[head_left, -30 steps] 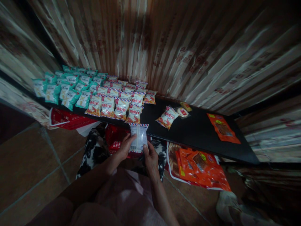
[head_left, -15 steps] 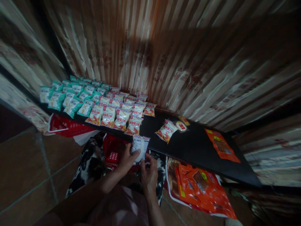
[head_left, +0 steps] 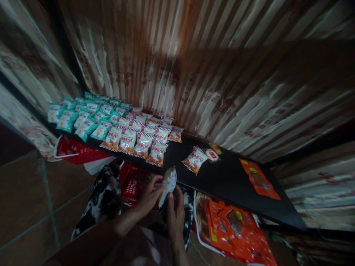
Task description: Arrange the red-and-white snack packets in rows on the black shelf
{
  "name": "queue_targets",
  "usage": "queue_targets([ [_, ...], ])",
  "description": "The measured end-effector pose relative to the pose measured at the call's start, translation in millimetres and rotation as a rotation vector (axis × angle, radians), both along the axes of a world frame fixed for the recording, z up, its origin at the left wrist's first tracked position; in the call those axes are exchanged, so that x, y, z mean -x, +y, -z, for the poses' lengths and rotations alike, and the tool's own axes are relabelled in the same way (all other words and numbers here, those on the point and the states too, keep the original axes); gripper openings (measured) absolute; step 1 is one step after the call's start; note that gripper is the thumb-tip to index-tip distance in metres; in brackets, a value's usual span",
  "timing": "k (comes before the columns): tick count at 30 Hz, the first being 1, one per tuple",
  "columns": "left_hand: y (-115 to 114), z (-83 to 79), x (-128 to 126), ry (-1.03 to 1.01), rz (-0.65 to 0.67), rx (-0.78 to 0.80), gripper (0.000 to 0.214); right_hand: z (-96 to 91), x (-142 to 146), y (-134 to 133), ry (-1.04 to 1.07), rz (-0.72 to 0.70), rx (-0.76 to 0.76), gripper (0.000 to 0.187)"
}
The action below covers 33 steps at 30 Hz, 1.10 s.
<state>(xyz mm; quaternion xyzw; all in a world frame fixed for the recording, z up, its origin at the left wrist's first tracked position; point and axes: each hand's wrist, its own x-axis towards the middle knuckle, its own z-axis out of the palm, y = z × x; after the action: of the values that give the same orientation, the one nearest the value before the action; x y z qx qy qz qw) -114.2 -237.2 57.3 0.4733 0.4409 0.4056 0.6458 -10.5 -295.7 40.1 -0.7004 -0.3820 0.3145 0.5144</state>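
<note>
My left hand (head_left: 149,194) and my right hand (head_left: 173,210) both grip one small snack packet (head_left: 168,181), turned edge-on, just in front of the low black shelf (head_left: 233,181). On the shelf's left part lie rows of red-and-white snack packets (head_left: 142,138) and, further left, teal snack packets (head_left: 83,116). A single red-and-white packet (head_left: 195,159) lies apart near the shelf's middle, beside a small round packet (head_left: 212,154).
An orange packet (head_left: 259,178) lies on the shelf's right end. A tray of orange packets (head_left: 235,231) sits on the floor at the right. Red baskets (head_left: 74,150) stand under the shelf's left side. A corrugated wall rises behind.
The packet in my hands has turned from flat, back facing me, to edge-on. The view has shifted a little, so the shelf sits lower in the frame.
</note>
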Motion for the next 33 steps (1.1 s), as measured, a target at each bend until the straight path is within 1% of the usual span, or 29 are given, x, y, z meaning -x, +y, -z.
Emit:
queue_targets([
  [3,-2,-4.2,1,0.022,-0.005,-0.035,0.033,-1.0,2,0,0.018,-0.016,-0.019,0.069],
  [6,-3,-5.4,2,0.048,-0.011,-0.069,0.031,2.1,3,2,0.045,-0.017,-0.001,0.076],
  [11,-4,-7.4,3,0.06,0.015,-0.136,0.029,8.2,2,5,0.047,0.006,0.036,0.082],
  [14,-5,-9.1,3,0.072,0.027,-0.167,0.028,10.6,0,6,0.042,0.024,0.047,0.079],
  [17,-4,-8.5,2,0.068,0.04,-0.188,0.027,12.0,-4,6,0.017,0.071,0.056,0.071],
  [19,-2,-4.8,1,0.06,0.034,-0.208,0.025,12.8,-7,6,0.011,0.096,0.074,0.067],
  [22,4,6.4,-3,0.101,-0.033,-0.233,0.021,13.7,-12,6,0.035,0.1,0.1,0.062],
  [24,9,15.4,-5,0.139,-0.078,-0.192,0.021,14.0,-13,5,0.09,0.075,0.097,0.063],
  [26,13,23.0,-7,0.142,-0.091,-0.107,0.026,14.3,-14,5,0.166,0.047,0.078,0.068],
  [30,17,30.3,-7,0.096,-0.017,0.071,0.04,17.2,-14,5,0.281,0.021,0.039,0.076],
  [33,18,30.5,-5,0.091,0.066,0.158,0.05,20.9,-17,4,0.292,0.019,0.035,0.077],
])
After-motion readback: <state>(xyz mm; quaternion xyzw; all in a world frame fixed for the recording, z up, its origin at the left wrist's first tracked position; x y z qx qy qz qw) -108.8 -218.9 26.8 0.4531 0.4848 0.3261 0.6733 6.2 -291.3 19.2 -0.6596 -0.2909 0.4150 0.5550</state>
